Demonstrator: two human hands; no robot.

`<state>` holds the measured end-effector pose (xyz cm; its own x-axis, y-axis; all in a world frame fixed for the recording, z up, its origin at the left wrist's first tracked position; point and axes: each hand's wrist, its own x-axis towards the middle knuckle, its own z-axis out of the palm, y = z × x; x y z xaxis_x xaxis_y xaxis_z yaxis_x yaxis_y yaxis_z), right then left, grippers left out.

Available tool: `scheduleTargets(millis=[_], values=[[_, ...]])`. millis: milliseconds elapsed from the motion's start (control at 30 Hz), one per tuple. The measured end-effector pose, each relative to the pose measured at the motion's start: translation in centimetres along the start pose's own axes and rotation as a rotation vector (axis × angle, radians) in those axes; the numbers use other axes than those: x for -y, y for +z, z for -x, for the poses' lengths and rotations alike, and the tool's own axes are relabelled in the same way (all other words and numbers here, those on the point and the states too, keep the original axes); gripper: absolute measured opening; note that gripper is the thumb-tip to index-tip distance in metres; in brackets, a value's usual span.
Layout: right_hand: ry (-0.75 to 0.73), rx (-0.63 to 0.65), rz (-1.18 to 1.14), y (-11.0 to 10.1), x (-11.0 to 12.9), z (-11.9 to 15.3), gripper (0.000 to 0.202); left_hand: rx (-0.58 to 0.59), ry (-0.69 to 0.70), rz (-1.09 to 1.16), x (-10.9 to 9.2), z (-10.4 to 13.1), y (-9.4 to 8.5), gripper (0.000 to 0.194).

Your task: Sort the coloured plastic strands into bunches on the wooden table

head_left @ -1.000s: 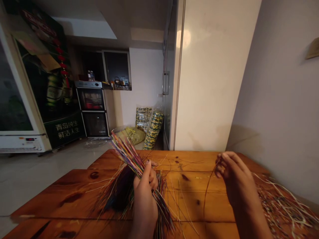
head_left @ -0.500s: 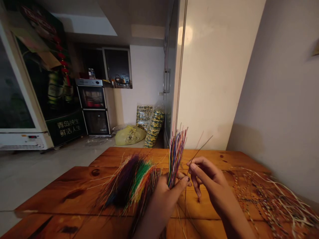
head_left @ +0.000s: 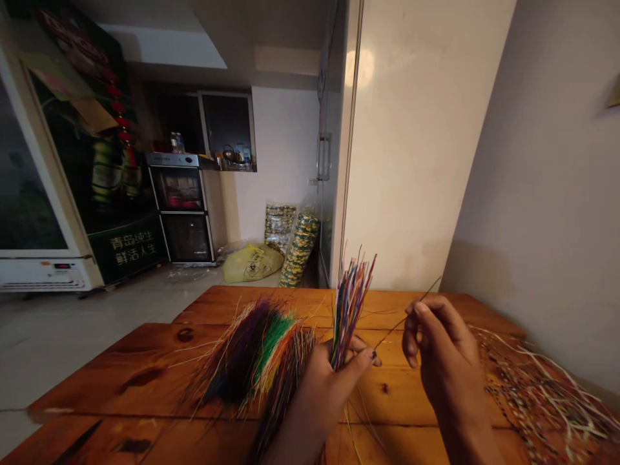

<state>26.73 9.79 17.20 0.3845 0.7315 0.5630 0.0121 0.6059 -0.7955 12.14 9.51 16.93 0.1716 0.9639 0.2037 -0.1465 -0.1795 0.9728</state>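
My left hand (head_left: 334,374) is closed around an upright bundle of thin multicoloured cords (head_left: 351,300), whose loose ends fan out above the fist. Between its thumb and fingertips it also pinches one end of a thin dark cord (head_left: 391,331). My right hand (head_left: 438,336), to the right of the bundle, grips that same dark cord between thumb and index finger; a short end sticks out past the fingers. The cord runs taut and slanting between both hands. Left of my left hand, a sorted pile of cords (head_left: 271,345) in purple, black, green, orange and brown lies on the table.
The wooden plank table (head_left: 145,381) has a stepped left edge. Tangled patterned and white cords (head_left: 542,387) lie at its right side. Beyond stand a tall pale cabinet (head_left: 411,148), a yellow bag (head_left: 254,261), plastic-wrapped rolls (head_left: 300,248) and a two-door appliance (head_left: 184,206).
My right hand has moved right, drawing the dark cord out into a slanting line away from my left hand. The bundle has shifted slightly right.
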Motion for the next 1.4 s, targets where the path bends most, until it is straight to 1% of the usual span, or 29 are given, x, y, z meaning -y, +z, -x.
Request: scheduleTargets(millis=[133,233,333,433,500,633,767,833,933,1000,1067,1267,1333,1400], values=[[-0.069,-0.127,0.012,-1.0,0.2,-0.5,0.022,0.014,0.014,0.014,0.1,-0.3,-0.2,0.017],[-0.071,-0.150,-0.022,-1.3,0.5,-0.7,0.021,-0.014,0.021,0.044,0.2,-0.4,-0.2,0.017],[-0.033,-0.074,-0.019,-1.3,0.6,-0.7,0.016,-0.076,0.019,0.078,0.5,-0.3,-0.1,0.017],[0.006,0.038,-0.010,-0.9,0.4,-0.6,0.021,-0.136,0.035,0.061,0.7,-0.2,0.0,0.016],[0.037,0.065,0.007,-0.7,0.1,-0.7,0.023,-0.158,0.064,0.026,0.8,-0.3,0.0,0.014],[0.120,0.080,0.025,-0.5,-0.5,-0.9,0.033,-0.143,0.078,-0.045,0.9,-0.4,0.0,0.011],[0.092,0.111,0.062,-0.5,-0.4,-0.9,0.032,-0.141,0.080,-0.097,1.0,-0.5,-0.1,0.013],[0.075,0.110,0.072,-0.6,-0.2,-0.9,0.030,-0.113,0.072,-0.093,0.9,-0.6,-0.1,0.014],[0.088,0.048,0.012,-1.0,-0.1,-1.1,0.030,-0.079,0.059,-0.073,0.9,-0.5,0.0,0.014],[0.120,0.012,-0.038,-1.3,-0.3,-1.4,0.030,-0.083,0.057,-0.067,1.0,-0.4,0.0,0.014],[0.150,0.003,-0.060,-1.5,-0.6,-1.6,0.033,-0.096,0.057,-0.075,1.1,-0.4,0.1,0.015],[0.169,0.073,-0.063,-1.2,-0.8,-1.6,0.036,-0.090,0.060,-0.112,1.0,-0.4,0.1,0.015],[0.157,0.038,-0.082,-1.2,-0.7,-1.6,0.035,-0.081,0.062,-0.120,0.8,-0.4,0.2,0.015],[0.122,-0.061,-0.164,-1.4,-0.6,-1.8,0.032,-0.057,0.045,-0.128,0.8,-0.2,0.2,0.016]])
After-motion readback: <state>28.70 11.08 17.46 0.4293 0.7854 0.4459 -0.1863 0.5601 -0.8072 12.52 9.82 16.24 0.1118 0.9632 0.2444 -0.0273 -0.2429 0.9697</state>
